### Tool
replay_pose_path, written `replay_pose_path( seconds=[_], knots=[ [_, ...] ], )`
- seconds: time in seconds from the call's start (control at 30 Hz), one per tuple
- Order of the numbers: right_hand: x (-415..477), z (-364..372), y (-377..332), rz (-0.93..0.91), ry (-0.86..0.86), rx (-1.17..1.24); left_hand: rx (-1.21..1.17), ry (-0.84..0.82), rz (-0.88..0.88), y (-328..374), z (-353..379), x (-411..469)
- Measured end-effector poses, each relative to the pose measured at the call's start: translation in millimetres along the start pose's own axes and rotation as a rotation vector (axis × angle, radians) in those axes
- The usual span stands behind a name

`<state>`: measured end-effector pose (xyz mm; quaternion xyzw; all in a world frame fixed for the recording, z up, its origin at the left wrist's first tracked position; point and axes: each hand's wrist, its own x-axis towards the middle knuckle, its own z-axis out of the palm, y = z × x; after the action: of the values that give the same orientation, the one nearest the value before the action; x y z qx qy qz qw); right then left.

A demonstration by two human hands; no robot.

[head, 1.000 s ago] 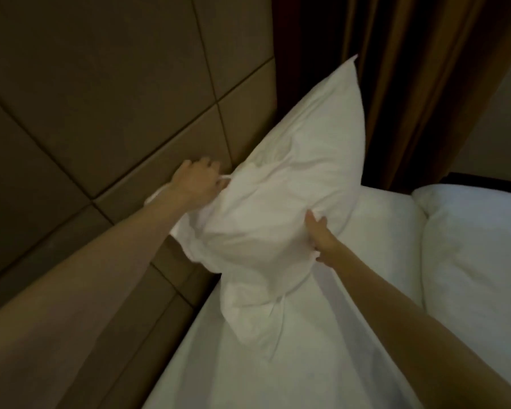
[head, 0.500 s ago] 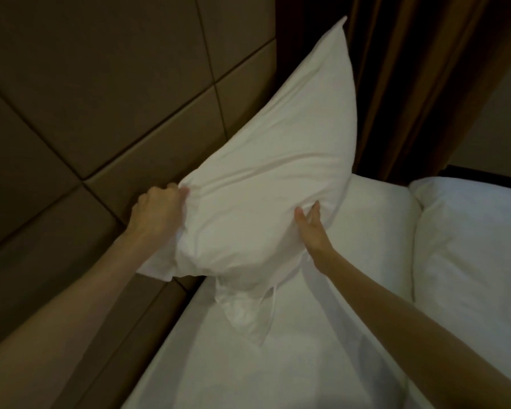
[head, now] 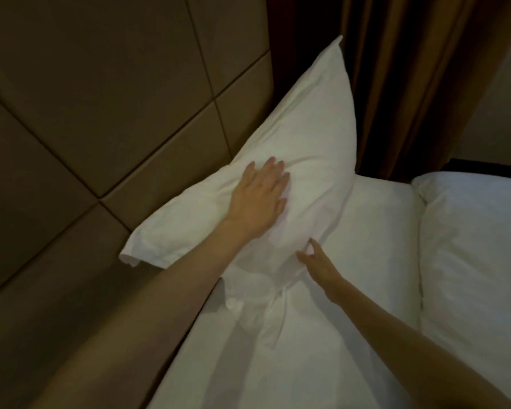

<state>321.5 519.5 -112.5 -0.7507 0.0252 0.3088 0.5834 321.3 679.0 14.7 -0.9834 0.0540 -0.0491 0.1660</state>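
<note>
A white pillow (head: pixel 307 128) leans tilted against the padded headboard (head: pixel 101 113), one corner pointing up. Its loose pillowcase end hangs down onto the white sheet (head: pixel 278 364). My left hand (head: pixel 260 199) lies flat on the pillow's front face and presses it with straight fingers. At the pillow's lower right edge, my right hand (head: pixel 319 264) pinches the fabric between thumb and forefinger; its other fingers are hidden.
A second white pillow (head: pixel 381 231) lies flat on the bed behind the held one, and a third pillow (head: pixel 469 261) lies to the right. A brown curtain (head: pixel 410 69) hangs at the back. The headboard runs along the left.
My left hand let go of the pillow's left end and moved onto its front face, fingers flat. The pillow sank lower against the headboard. My right hand stays at the lower edge.
</note>
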Motion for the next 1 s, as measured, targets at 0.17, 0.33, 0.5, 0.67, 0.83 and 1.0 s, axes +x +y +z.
replay_pose_path(
  seconds=[0.17, 0.33, 0.5, 0.67, 0.83, 1.0],
  knots=[
    [-19, -12, 15, 0.118, 0.016, -0.067, -0.152, -0.079, -0.514, -40, 50, -28],
    [-46, -12, 3, 0.109, 0.117, 0.023, -0.137, -0.007, -0.487, -54, 49, -72],
    [-84, -17, -32, 0.05, 0.126, 0.099, -0.099, -0.037, -0.55, -48, 10, -102],
    [-134, -31, -66, 0.011, 0.172, 0.155, -0.513, -0.007, -0.718, -37, -43, -120],
    [-204, -48, -91, -0.034, 0.192, 0.204, -1.178, 0.014, -0.954, -12, -94, -141],
    [-263, -69, -94, -0.017, 0.206, 0.277, -1.679, 0.061, -1.032, 29, -131, -169]
  ],
)
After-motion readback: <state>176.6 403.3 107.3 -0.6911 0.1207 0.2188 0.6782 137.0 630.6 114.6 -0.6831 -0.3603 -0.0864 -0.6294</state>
